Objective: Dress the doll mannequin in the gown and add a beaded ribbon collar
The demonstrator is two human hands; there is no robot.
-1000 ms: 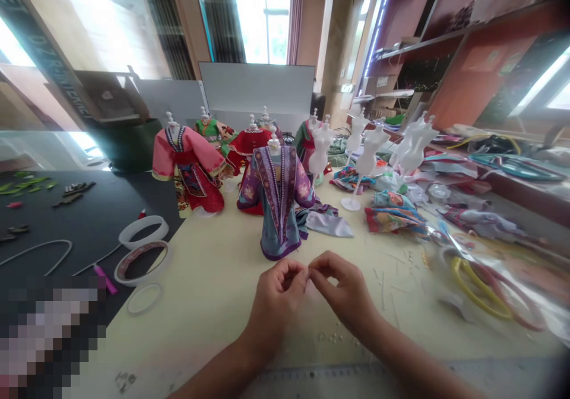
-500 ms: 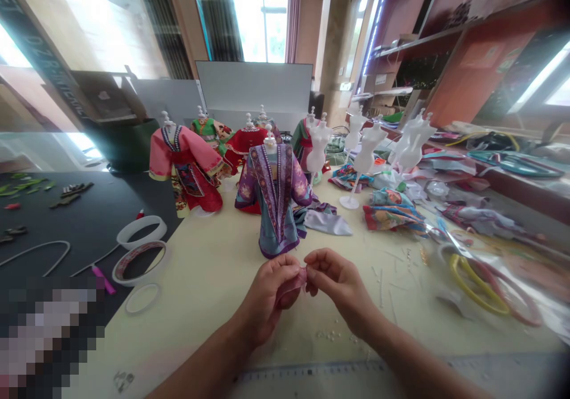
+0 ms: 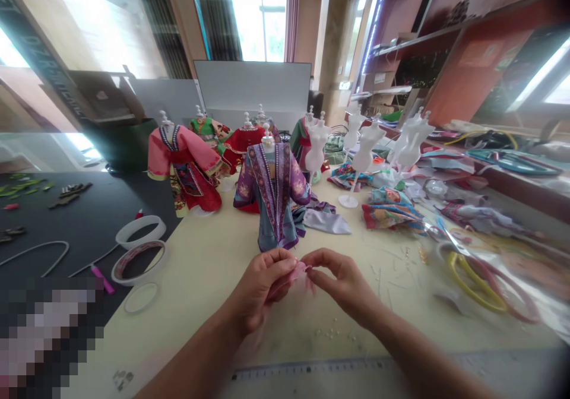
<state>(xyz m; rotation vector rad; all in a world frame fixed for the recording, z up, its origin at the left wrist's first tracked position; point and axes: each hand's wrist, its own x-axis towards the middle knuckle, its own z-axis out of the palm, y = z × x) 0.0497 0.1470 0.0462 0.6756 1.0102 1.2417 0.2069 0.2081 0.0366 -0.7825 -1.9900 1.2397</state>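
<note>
My left hand (image 3: 256, 292) is closed round a small piece of pink fabric (image 3: 285, 281), thumb pressed on top. My right hand (image 3: 342, 280) pinches the fabric's right end between thumb and fingertips, and a thin pink strip or fringe hangs below there. Whether a needle or thread is in the right fingers, I cannot tell. Just beyond my hands stands a miniature purple and blue robe (image 3: 276, 203) on a small dress form; its lower hem is partly hidden by my left fingers.
Small white beads (image 3: 332, 331) and a ruler (image 3: 312, 369) lie near me. Tape rolls (image 3: 138, 262) sit at left, scissors (image 3: 458, 246) at right. A pink robe (image 3: 187, 161), bare white dress forms (image 3: 367, 149) and patterned fabric (image 3: 394, 215) stand or lie farther back.
My hands have drawn slightly apart, and the left has shifted a little left. More of the pink fabric shows between them, with its strip hanging by the right fingers.
</note>
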